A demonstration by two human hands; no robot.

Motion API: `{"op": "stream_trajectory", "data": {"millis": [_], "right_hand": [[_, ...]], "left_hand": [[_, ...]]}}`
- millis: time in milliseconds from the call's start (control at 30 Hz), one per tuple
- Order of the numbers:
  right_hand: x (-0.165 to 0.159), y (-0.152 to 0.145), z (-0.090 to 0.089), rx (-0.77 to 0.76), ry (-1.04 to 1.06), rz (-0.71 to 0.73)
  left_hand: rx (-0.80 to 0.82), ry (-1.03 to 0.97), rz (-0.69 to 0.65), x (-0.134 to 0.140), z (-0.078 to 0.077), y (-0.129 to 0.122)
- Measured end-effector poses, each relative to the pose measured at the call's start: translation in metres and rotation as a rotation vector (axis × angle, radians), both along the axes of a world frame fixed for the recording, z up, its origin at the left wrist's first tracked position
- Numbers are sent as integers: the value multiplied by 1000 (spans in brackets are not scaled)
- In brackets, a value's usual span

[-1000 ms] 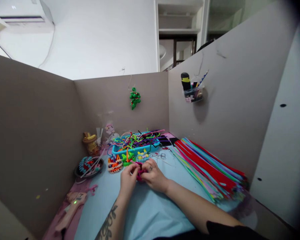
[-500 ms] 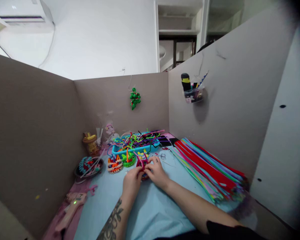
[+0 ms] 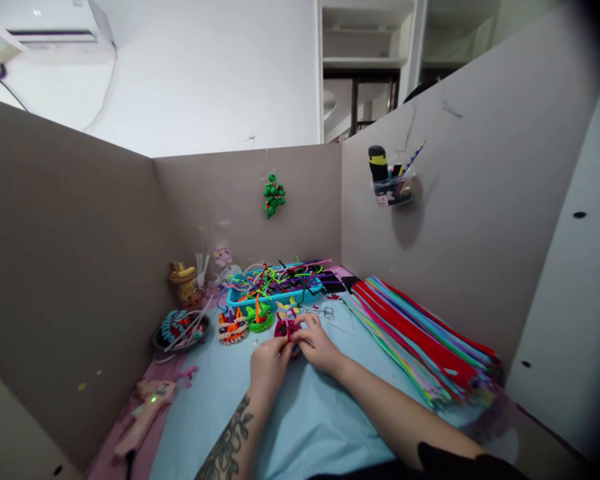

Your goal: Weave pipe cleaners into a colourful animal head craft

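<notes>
A magenta and pink pipe-cleaner piece (image 3: 285, 327) is held between my two hands over the blue cloth (image 3: 220, 393). My left hand (image 3: 270, 360) pinches its near left side, thumb and fingers together. On the right side, my right hand (image 3: 316, 341) grips it with bent fingers. Part of the piece is hidden behind my fingers. Just left of it sit a green fuzzy figure (image 3: 260, 318) and an orange and cream one (image 3: 233, 328). Behind my right fingers lie small scissors (image 3: 325, 311).
A turquoise tray (image 3: 275, 299) of pipe cleaners stands at the back. Long pipe-cleaner bundles (image 3: 420, 333) lie on the right. At left are a dark bowl (image 3: 200, 333), a yellow-lidded jar (image 3: 185, 285) and a pink glue gun (image 3: 150, 403). Grey partitions (image 3: 250, 227) enclose the table.
The view has shifted slightly, so everything sits a little further right. My hands stay on the magenta piece, with only a small shift of the fingers.
</notes>
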State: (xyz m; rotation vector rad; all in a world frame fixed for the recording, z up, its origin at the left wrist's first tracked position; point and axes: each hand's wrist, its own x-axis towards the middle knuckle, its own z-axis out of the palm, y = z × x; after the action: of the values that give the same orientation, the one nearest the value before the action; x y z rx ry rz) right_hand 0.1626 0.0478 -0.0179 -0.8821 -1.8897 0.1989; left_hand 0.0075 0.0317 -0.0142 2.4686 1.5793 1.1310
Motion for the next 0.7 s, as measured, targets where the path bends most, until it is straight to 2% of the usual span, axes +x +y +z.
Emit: {"op": "stream_trajectory", "data": {"millis": [200,433,600,700], "right_hand": [[1,3,-1,-7,16,-179],[-3,4,-1,-151,64,-177],[-7,7,-3,-335,187,-124],[-5,10,-4,-403,277,-83]], "left_hand": [[16,-24,-17,5,-4,0],[126,45,-82,6,-6,-1],[210,119,-141,6,-7,-1],[208,81,-164,5,-7,-1]]}}
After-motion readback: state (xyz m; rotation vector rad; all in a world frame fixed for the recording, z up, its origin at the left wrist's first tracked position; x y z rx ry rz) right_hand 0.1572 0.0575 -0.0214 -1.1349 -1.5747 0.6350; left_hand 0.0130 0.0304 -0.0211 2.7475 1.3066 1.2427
